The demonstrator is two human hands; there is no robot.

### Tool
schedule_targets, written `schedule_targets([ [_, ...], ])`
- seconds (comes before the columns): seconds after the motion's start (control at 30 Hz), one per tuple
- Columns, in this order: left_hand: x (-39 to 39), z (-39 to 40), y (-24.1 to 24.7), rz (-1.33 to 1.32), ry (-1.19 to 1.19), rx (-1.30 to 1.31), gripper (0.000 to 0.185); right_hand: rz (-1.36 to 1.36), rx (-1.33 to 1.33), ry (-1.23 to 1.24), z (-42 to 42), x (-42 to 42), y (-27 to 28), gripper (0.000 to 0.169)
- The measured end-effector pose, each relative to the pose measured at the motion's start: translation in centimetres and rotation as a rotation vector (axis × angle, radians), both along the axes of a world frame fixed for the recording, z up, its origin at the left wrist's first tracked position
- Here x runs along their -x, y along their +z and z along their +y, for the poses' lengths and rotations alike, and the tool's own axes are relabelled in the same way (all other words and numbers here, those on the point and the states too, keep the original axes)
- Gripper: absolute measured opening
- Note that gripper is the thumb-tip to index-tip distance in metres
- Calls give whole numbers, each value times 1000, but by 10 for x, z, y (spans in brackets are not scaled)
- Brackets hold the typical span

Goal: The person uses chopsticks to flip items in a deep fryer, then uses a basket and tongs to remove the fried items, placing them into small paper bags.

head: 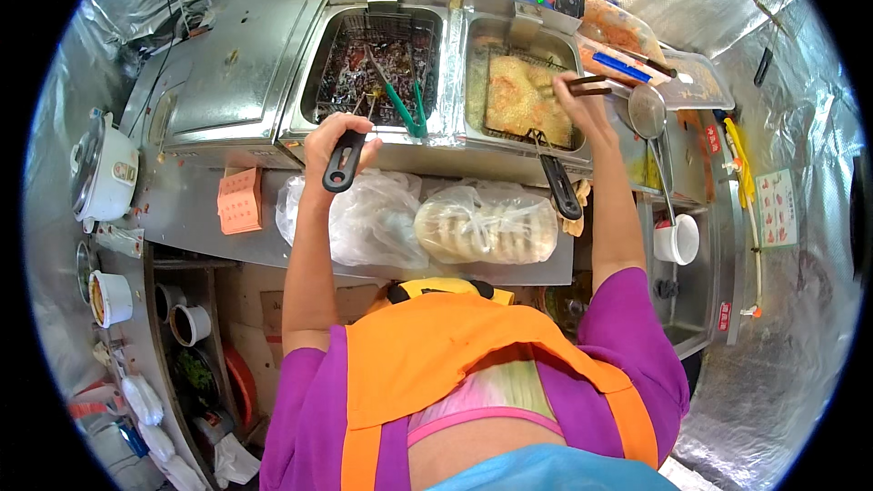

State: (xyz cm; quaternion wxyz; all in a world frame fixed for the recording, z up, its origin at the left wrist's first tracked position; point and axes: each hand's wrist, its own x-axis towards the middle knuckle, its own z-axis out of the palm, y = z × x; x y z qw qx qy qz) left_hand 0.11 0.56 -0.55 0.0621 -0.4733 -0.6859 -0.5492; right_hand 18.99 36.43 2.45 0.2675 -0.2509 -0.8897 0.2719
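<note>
My left hand (341,140) is around the black handle (344,160) of the wire fry basket (423,34) in the left fryer, which holds dark oil. Green-handled metal tongs (407,106) lean in that basket. My right hand (580,106) holds dark chopsticks (588,86), their near ends pointing right and their far tips over the right fryer. In that fryer's basket, pale golden food (522,99) sits in bubbling oil. This second basket's black handle (560,187) juts over the fryer's front edge, untouched by either hand.
Plastic bags (487,225) lie before the fryers, beside pink paper slips (240,201). A rice cooker (106,170) stands at left. On the right are a skimmer (648,112), a ladle in a white tub (675,240), a sink (685,314) and plastic food containers (692,78).
</note>
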Motion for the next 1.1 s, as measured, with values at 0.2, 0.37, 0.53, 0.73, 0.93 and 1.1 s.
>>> schedule_targets([
  [0.2, 0, -2, -2, 0, 10, -4, 24, 110, -138, 65, -1, 16, 27, 24],
  [0.37, -1, 2, -1, -13, -6, -11, 24, 13, -312, 196, 19, 31, -25, 21],
  [0.53, 0, -1, -3, -14, 12, -26, 24, 128, 21, 52, -1, 14, 26, 16],
  [0.73, 2, 1, -4, 2, 2, -32, 24, -69, -242, 112, -7, 4, -8, 23],
  [0.93, 1, -1, -4, 10, 1, -33, 23, 23, 342, 96, -41, -20, 55, 26],
  [1.1, 0, 1, -2, -29, -13, -7, 22, -94, -78, 201, -18, -22, 0, 22],
])
